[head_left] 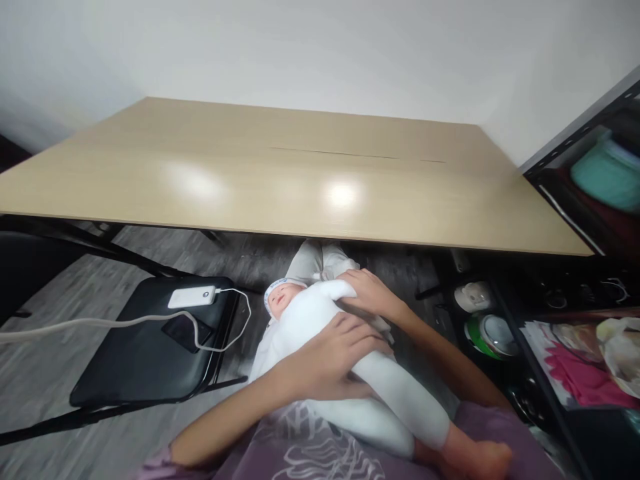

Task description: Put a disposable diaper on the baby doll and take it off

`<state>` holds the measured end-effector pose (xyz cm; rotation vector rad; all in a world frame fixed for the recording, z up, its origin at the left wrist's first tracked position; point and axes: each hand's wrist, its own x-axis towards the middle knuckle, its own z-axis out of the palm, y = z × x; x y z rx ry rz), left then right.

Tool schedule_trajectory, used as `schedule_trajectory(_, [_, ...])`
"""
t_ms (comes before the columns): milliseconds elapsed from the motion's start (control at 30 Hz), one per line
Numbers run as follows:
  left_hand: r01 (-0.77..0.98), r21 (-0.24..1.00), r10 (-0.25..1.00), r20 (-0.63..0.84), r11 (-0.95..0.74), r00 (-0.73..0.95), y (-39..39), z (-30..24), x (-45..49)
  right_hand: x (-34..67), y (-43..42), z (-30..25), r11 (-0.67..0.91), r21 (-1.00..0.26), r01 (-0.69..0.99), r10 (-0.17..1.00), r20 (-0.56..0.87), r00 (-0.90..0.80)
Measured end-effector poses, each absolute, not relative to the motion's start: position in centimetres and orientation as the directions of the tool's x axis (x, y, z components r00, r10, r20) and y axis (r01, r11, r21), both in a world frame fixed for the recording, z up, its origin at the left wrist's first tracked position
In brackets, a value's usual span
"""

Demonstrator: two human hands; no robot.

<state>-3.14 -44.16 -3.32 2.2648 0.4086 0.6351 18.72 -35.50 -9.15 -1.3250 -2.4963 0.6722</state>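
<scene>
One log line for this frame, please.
left hand: flat on baby doll torso | right hand: on doll's sleeve | doll: on lap, head toward chair | chair: power bank, phone

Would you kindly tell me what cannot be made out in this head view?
Head view:
- Doll middle: covered by left hand.
- Doll's shoulder: under right hand.
- Cable: cut off by left edge.
- Shelf contents: blurred, cut off by right edge.
- Floor beyond: hidden by table.
</scene>
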Motion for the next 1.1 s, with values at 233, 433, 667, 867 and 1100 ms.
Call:
schedule_trajectory(233, [0.572, 0.69, 0.871, 0.483, -0.444, 0.094, -50.1, -11.8, -14.5, 16.6, -36.5, -6.7, 0.552, -0.574, 0.604, 0.82, 0.243, -0.518])
schedule_trajectory(433, [0.535, 0.83, 0.987, 0.141, -0.158, 0.073, -49.1, -15.8, -15.0, 16.9, -37.1, -5.0, 0.547, -0.651, 0.527, 0.836, 0.459, -0.301])
schedule_trajectory(667, [0.52, 0.782, 0.936, 0.241, -0.343, 0.256, -41.6, -9.9, -14.9, 22.0, -36.0, -1.0, 0.521, -0.48, 0.705, 0.81, 0.54, -0.231])
schedule_trajectory(867, [0.549, 0.714, 0.868, 0.169, -0.434, 0.467, -33.7, -3.3, -14.1, 26.2, -32.7, -0.3, 0.442, -0.332, 0.833, 0.822, 0.521, -0.229])
schedule_trajectory(1100, [0.562, 0.723, 0.855, 0.078, -0.403, 0.512, -25.2, -1.0, -12.2, 28.5, -27.7, -1.4, 0.346, -0.271, 0.898, 0.874, 0.441, -0.204])
